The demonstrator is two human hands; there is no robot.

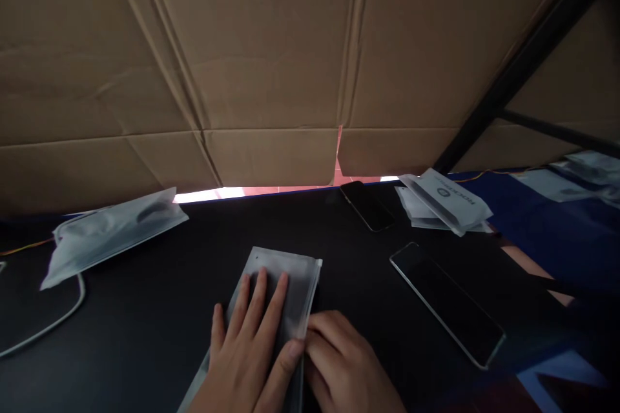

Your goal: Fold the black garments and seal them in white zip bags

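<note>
A frosted zip bag [295, 271] lies on the black tabletop in front of me, its slider at the upper right corner. Spread flat across the bag is my left hand [249, 342], fingers stretched out and the thumb near the bag's right edge. My right hand [341, 361] is curled at that same edge, fingers bent and pinched together against the zip side. What its fingertips hold is partly hidden, but the bag's edge runs into them. The lower part of the bag is covered by my left hand and wrist.
To the right lie a large phone [448, 303], a smaller dark phone [367, 205] and a stack of white printed packets [445, 200]. Another frosted bag [116, 229] and a white cable [72, 310] are at the left. A cardboard sheet [256, 45] rises behind the table beside a black metal bar [523, 55].
</note>
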